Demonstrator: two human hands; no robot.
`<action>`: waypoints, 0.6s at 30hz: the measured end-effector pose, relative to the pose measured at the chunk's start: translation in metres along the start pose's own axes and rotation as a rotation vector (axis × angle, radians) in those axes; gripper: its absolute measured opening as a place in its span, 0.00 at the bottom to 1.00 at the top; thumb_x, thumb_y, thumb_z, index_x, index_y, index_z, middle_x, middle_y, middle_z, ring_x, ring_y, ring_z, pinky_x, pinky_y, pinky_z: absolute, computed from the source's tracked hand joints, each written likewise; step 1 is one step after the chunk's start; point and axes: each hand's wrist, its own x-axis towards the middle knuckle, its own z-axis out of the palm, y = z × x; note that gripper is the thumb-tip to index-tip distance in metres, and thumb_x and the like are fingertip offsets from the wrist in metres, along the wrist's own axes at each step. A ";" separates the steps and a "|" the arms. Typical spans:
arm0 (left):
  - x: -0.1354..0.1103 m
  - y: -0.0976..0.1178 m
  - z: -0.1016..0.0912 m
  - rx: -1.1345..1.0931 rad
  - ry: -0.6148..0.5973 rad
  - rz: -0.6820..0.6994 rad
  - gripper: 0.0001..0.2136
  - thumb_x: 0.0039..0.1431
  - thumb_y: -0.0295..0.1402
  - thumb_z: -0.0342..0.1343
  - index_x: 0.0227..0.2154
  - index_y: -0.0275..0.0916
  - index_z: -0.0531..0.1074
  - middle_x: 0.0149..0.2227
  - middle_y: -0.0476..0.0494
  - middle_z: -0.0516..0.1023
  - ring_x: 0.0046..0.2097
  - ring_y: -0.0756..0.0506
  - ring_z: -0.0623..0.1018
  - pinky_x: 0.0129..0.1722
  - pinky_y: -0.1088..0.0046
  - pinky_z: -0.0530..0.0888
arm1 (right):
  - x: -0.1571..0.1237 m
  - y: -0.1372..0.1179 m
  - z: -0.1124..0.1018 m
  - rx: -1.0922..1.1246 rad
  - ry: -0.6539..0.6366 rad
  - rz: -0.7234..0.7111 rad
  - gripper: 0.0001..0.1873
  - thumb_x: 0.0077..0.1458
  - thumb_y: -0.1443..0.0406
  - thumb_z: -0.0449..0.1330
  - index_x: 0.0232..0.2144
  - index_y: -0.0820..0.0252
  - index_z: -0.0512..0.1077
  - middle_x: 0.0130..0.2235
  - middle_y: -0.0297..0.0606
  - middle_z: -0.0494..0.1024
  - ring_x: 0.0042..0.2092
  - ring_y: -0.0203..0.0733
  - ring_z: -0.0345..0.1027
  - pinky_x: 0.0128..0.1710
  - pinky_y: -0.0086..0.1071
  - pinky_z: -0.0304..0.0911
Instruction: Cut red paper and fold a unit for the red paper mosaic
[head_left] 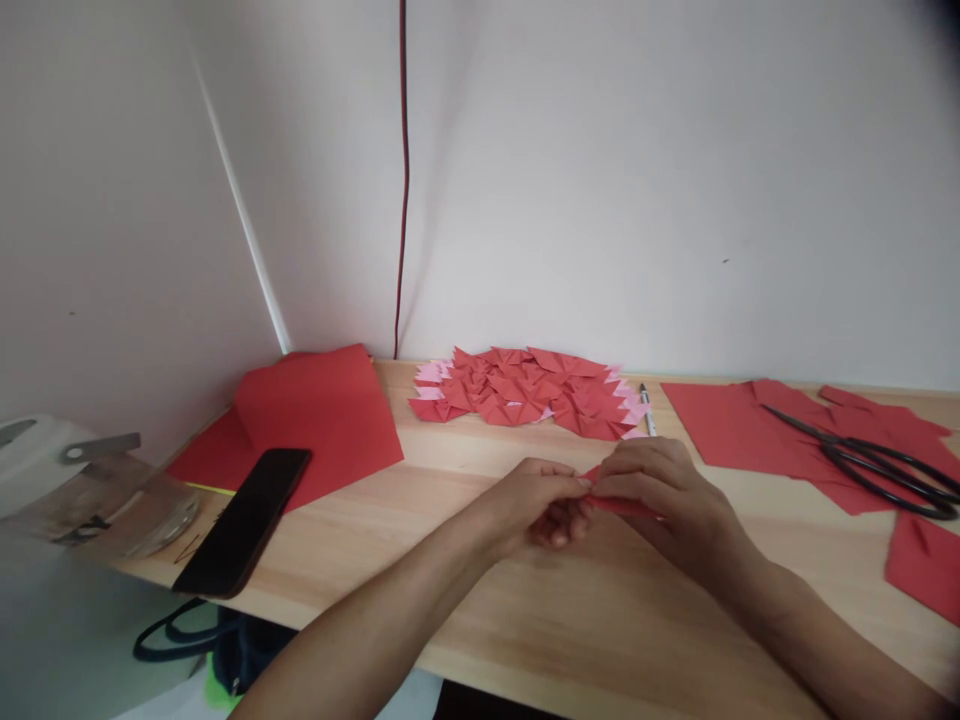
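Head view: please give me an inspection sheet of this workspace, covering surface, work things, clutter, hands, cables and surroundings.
Surface: wooden table, pale, light grain.
Work things: small red paper piece in hand; folded red and pink pieces grouped near the wall; larger red sheets at left; more red paper at right, with black-handled scissors lying on it.
Clutter: dark phone partly over the left-hand sheets; clear container at far left; pen beside the folded pieces.
Hands: left hand and right hand both hold the small piece.
Cables: one dark red cable hanging along the wall.
Surroundings: pale wall behind; dark blue item with loop handles below the table's edge.
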 end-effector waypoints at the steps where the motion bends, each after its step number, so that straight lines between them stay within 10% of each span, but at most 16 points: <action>1: -0.001 0.000 0.000 0.051 -0.013 -0.014 0.14 0.50 0.42 0.54 0.22 0.35 0.66 0.17 0.49 0.68 0.17 0.54 0.65 0.16 0.79 0.57 | 0.001 -0.001 -0.001 0.034 0.010 0.040 0.08 0.56 0.69 0.58 0.37 0.51 0.72 0.35 0.36 0.76 0.41 0.43 0.69 0.44 0.41 0.62; 8: -0.013 0.009 0.008 0.657 0.243 0.430 0.12 0.58 0.41 0.50 0.33 0.37 0.71 0.31 0.47 0.75 0.30 0.51 0.71 0.29 0.77 0.65 | 0.006 -0.009 -0.004 0.270 -0.064 0.704 0.11 0.55 0.56 0.58 0.28 0.55 0.72 0.32 0.36 0.76 0.35 0.42 0.70 0.33 0.33 0.63; 18: -0.006 -0.005 0.011 0.449 0.145 0.267 0.09 0.54 0.33 0.51 0.21 0.36 0.67 0.20 0.47 0.74 0.22 0.50 0.72 0.25 0.76 0.68 | 0.006 -0.002 0.005 0.502 -0.209 0.767 0.17 0.56 0.52 0.55 0.26 0.59 0.69 0.26 0.34 0.70 0.26 0.35 0.60 0.25 0.29 0.57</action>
